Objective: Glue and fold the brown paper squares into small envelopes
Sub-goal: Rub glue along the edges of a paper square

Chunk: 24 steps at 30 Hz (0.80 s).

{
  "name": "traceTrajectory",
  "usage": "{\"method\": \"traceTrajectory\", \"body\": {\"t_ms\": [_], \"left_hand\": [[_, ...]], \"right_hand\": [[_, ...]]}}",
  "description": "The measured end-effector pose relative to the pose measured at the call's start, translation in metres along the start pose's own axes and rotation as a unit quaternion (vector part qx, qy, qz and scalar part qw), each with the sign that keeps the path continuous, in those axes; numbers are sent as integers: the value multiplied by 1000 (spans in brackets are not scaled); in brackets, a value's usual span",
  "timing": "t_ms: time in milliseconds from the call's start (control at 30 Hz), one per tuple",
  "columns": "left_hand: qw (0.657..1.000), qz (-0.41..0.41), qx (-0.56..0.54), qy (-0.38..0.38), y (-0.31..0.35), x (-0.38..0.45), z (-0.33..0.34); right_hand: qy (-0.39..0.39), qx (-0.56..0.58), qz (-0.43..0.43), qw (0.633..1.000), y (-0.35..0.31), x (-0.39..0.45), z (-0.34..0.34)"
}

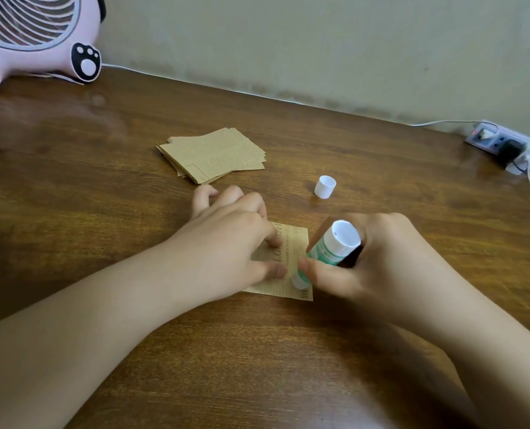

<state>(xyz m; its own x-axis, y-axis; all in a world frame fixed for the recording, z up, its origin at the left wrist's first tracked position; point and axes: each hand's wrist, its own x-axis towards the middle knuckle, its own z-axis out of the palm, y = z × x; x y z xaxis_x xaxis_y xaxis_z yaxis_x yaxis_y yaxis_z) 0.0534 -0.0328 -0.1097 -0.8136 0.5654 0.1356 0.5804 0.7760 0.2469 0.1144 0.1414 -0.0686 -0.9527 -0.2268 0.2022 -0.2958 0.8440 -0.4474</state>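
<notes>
Right hand [372, 261] grips glue stick [325, 252] (uncapped).

Brown paper square [291, 258] under the hands, printed dark lettering, large characters partly covered, perhaps "1.0" and letters like "rel" at the top edge, smaller lines too blurred to read, glue stick [328, 252] green label, print illegible

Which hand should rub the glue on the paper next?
The right hand: it already grips the uncapped glue stick, tip down on the brown paper square. The left hand pins that paper.
</notes>
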Motion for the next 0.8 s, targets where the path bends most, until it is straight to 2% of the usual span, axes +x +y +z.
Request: {"method": "traceTrajectory", "body": {"t_ms": [200, 400, 600, 800], "left_hand": [[1000, -2, 26, 10, 4, -2, 0], [994, -7, 83, 69, 9, -5, 6], [997, 21, 45, -61, -17, -2, -14], [996, 27, 75, -28, -12, -2, -16]], "right_hand": [[-16, 10, -4, 1000, 4, -9, -2], [-15, 6, 14, 1000, 8, 5, -5], [-30, -14, 10, 999, 14, 26, -8], [-12, 9, 21, 1000, 18, 27, -8]]}}
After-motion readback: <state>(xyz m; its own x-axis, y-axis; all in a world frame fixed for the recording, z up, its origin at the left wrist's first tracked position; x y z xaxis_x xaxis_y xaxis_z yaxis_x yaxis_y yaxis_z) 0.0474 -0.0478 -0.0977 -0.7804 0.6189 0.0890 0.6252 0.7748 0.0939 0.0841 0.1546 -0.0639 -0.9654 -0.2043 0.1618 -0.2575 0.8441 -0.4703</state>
